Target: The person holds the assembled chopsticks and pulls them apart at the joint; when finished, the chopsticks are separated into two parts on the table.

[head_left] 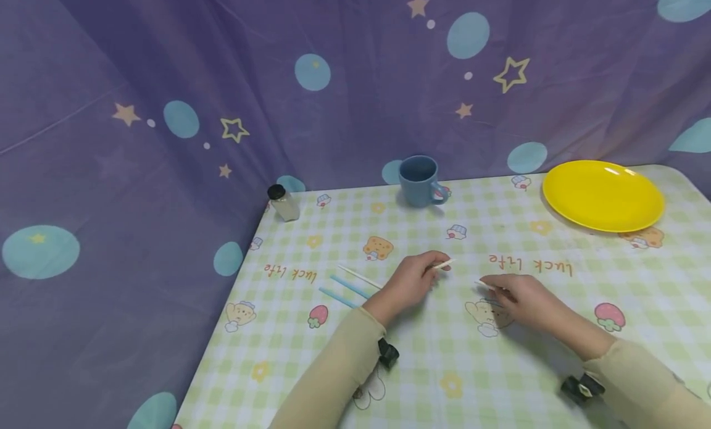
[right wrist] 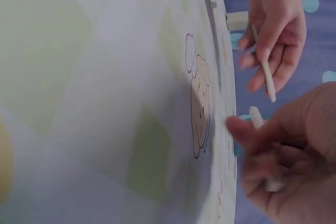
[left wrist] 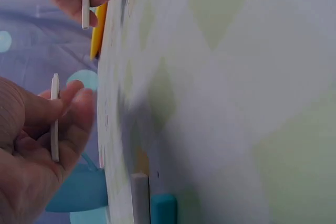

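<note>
My left hand (head_left: 410, 281) pinches a thin white stick (head_left: 444, 264) between thumb and fingers, its tip toward the right hand. In the left wrist view that stick (left wrist: 55, 108) crosses the palm. My right hand (head_left: 524, 296) pinches another white stick (head_left: 482, 284), mostly hidden by the fingers; its end (right wrist: 256, 116) shows past the thumb in the right wrist view. A gap separates the two sticks, both held above the table. Beside the left wrist lie a white stick (head_left: 355, 274) and two blue sticks (head_left: 350, 286), roughly parallel, partly hidden by the left hand and forearm.
A blue mug (head_left: 418, 185) stands at the table's back edge, handle to the right. A yellow plate (head_left: 602, 197) lies at the back right. A small black-lidded jar (head_left: 284, 204) stands at the back left. The checked tablecloth (head_left: 422, 379) meets a purple curtain (head_left: 355, 126) behind.
</note>
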Action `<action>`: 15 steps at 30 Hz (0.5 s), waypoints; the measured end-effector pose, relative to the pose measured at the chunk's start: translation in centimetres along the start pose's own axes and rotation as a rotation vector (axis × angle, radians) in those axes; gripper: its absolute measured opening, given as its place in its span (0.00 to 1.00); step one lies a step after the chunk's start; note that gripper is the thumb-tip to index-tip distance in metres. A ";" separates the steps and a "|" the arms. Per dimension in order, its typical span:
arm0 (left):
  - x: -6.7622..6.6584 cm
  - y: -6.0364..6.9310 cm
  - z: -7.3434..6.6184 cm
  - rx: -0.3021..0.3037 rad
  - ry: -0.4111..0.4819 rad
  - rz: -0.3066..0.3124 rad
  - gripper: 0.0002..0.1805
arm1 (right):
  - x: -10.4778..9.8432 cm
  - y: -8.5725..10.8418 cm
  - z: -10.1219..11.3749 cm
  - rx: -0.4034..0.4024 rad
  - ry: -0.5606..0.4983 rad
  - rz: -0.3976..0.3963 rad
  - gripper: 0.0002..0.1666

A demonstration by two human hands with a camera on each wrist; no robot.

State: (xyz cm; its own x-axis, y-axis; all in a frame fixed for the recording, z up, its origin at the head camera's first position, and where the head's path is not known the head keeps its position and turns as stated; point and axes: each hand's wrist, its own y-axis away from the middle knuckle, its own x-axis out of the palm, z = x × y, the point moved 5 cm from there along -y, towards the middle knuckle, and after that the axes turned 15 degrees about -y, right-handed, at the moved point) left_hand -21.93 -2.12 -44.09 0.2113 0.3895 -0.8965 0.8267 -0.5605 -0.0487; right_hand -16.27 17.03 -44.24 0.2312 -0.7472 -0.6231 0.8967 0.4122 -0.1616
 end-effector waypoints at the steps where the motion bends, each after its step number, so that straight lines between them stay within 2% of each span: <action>1: 0.0 -0.3 0.1 -0.016 -0.020 -0.009 0.17 | 0.1 0.1 0.0 -0.014 -0.001 0.004 0.15; 4: 0.1 -1.3 0.4 -0.088 -0.087 -0.059 0.16 | 0.4 0.3 0.1 -0.050 0.010 -0.011 0.15; 7: 0.3 -2.3 0.5 -0.174 -0.105 -0.102 0.12 | 0.7 0.4 0.3 -0.035 0.026 -0.063 0.09; 10: 0.5 -3.2 0.5 -0.240 -0.130 -0.130 0.07 | 1.1 0.4 0.5 0.017 0.056 -0.096 0.03; 15: 1.1 -4.2 0.3 -0.310 -0.222 -0.148 0.03 | 1.9 0.5 1.0 0.127 0.105 -0.111 0.03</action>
State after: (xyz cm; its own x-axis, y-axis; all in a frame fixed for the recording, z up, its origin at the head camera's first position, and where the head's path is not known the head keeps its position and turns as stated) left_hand -25.33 0.52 -45.02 -0.0119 0.2630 -0.9647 0.9648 -0.2503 -0.0802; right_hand -15.00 15.35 -44.73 0.0936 -0.7231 -0.6844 0.9564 0.2562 -0.1399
